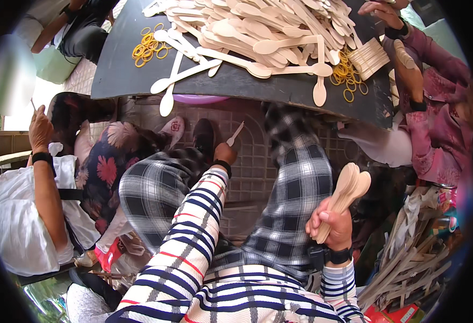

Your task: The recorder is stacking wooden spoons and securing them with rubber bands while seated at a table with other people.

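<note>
In my right hand (331, 225) is an upright bundle of pale wooden spoons (347, 185), my fingers closed around the handles and the bowls fanning out above. My left hand (225, 154) reaches down between my knees, closed, at the lower end of a pale wooden spoon (236, 133) whose far end looks split. Its fingers are partly hidden by the wrist. Beyond both hands, a large heap of wooden spoons (258, 32) covers the dark table (123, 70). Several loose spoons (166, 102) lie near its front edge, some sticking out past it.
Yellow rubber bands (149, 47) lie on the table's left, with another pile (345, 75) at right beside a bundle of wooden sticks (368, 58). A co-worker in pink (436, 97) holds spoons at right; another person in white (26, 210) sits at left. Wood strips (409, 258) are heaped lower right.
</note>
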`<action>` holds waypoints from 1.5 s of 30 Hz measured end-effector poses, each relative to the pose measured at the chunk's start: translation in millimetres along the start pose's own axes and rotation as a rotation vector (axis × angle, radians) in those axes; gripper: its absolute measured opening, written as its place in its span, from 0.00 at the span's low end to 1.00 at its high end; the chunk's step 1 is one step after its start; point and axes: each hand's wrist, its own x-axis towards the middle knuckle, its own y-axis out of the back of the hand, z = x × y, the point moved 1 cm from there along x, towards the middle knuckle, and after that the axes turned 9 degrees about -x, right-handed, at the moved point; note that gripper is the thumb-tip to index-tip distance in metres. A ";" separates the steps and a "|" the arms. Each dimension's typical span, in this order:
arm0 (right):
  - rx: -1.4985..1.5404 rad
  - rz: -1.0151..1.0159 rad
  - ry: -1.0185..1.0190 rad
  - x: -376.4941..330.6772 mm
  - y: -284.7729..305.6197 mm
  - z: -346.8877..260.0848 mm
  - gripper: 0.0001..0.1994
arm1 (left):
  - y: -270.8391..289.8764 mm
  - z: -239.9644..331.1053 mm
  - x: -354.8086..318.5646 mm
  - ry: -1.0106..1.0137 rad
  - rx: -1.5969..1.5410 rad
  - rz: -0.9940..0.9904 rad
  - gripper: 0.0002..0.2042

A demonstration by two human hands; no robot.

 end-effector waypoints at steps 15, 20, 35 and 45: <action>-0.133 0.335 -0.101 4.9 -13.0 -24.2 0.09 | -102.1 -91.1 106.9 -0.255 0.033 0.410 0.12; -0.125 0.347 -0.089 5.4 -10.4 -26.2 0.09 | -99.6 -85.2 104.5 -0.337 -0.022 0.301 0.13; 0.032 0.029 -0.058 4.0 10.4 -10.7 0.07 | 19.8 84.5 17.5 0.054 -1.497 0.127 0.06; 0.009 -0.087 0.051 1.8 1.0 3.2 0.05 | 137.1 186.9 -81.8 -0.582 0.286 -0.263 0.13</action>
